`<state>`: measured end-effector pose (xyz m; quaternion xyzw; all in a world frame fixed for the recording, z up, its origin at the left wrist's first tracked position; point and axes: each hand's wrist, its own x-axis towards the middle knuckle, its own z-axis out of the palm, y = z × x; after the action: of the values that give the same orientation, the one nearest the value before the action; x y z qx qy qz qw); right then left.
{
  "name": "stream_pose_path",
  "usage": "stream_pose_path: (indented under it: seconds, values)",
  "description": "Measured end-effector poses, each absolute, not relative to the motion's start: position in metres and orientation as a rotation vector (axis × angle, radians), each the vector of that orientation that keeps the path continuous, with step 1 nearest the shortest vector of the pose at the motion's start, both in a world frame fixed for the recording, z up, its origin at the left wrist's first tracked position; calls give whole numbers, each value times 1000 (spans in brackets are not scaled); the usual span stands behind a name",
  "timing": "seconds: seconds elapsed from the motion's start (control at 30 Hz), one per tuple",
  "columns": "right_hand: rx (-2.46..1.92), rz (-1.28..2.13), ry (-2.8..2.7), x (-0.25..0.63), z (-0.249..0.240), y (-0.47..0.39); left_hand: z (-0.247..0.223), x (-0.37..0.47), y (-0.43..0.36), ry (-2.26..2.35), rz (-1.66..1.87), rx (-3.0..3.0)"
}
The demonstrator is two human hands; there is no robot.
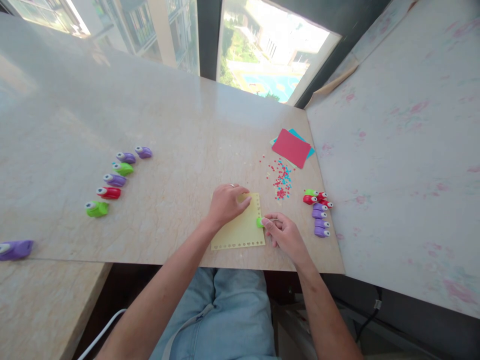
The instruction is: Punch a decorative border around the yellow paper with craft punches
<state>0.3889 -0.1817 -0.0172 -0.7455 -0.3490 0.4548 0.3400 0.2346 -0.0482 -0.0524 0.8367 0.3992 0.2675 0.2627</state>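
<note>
A pale yellow sheet of paper [240, 227] lies on the counter, with small shaped holes along its bottom and right edges. My left hand [227, 204] rests over the sheet's upper left part, its thumb apart from the fingers. At the sheet's right edge, my right hand [283, 231] is closed on a small green craft punch [260, 222], largely covered by the fingers. The punch sits on the paper's edge. Beyond the right hand lies a scatter of red, blue and pale paper bits [283, 180].
Several purple, red and green punches stand in a row at left, among them a red punch [108, 193]. More, including a purple punch [319, 223], cluster by the right wall. Red cards [292, 148] lie over blue ones near the window. The counter's front edge [180, 263] is close to my lap.
</note>
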Motion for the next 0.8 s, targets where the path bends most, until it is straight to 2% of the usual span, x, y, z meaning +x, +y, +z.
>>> stream_pose_path:
  seconds: [0.8]
  values:
    - [-1862, 1230, -842, 391, -23, -183, -53, 234, -48, 1085, 713, 2270]
